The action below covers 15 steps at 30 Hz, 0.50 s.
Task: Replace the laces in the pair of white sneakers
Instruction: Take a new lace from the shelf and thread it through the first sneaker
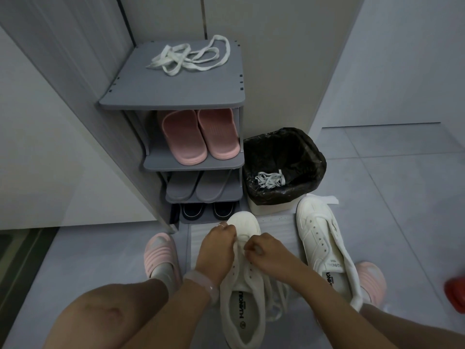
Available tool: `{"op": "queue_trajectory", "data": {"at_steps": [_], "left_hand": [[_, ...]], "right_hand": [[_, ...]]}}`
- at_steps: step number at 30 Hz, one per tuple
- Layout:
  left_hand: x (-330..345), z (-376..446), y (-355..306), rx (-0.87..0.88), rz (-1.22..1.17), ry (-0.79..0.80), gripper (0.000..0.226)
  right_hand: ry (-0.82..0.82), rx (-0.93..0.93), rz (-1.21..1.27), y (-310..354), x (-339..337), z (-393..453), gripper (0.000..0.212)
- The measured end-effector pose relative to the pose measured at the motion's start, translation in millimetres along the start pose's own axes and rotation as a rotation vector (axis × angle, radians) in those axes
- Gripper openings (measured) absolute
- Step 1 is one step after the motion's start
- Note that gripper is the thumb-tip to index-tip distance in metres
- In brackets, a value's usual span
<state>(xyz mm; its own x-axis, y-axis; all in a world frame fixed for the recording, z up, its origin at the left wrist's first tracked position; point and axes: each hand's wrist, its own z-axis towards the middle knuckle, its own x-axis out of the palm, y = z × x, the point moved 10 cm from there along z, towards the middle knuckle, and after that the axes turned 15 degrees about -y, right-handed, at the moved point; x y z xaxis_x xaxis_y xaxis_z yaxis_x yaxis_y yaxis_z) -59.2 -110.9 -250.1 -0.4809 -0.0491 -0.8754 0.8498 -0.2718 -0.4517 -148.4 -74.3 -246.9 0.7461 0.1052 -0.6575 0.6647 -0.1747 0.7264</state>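
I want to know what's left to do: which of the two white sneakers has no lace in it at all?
The sneaker on the right, beside the black-lined bin: its eyelets are bare. The other sneaker has a lace that both hands are threading.

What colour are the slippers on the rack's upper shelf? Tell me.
Pink slippers, clearest in the head view.

A single wide-angle view from the person's head looks steeply down and forward. At the bottom edge the person's own knees and forearms fill the frame, very near the lens. The floor (377, 172) lies below, and a grey shoe rack (176, 96) stands straight ahead against the wall, seen from above its top shelf. Vertical edges bow outward towards the sides. No second view shares this scene.
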Motion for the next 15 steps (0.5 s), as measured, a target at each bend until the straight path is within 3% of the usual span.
{"op": "queue_trajectory", "data": {"at_steps": [3,8,11,15], "left_hand": [[0.2,5.5,14.7,-0.194,-0.249,-0.015,0.012],[30.0,-4.1,25.4,-0.641,-0.623,0.321,0.027],[27.6,0.2,28.3,-0.577,-0.58,0.313,0.03],[22.8,3.3,32.4,-0.391,-0.319,0.243,0.027]], "right_hand": [[0.031,-0.06,-0.054,1.6,9.8,-1.1,0.027],[0.063,-0.026,-0.075,-5.0,18.7,-2.4,0.013],[0.02,-0.048,-0.064,-3.7,16.0,-0.8,0.024],[0.016,-0.003,0.064,-2.8,15.5,1.3,0.018]]}}
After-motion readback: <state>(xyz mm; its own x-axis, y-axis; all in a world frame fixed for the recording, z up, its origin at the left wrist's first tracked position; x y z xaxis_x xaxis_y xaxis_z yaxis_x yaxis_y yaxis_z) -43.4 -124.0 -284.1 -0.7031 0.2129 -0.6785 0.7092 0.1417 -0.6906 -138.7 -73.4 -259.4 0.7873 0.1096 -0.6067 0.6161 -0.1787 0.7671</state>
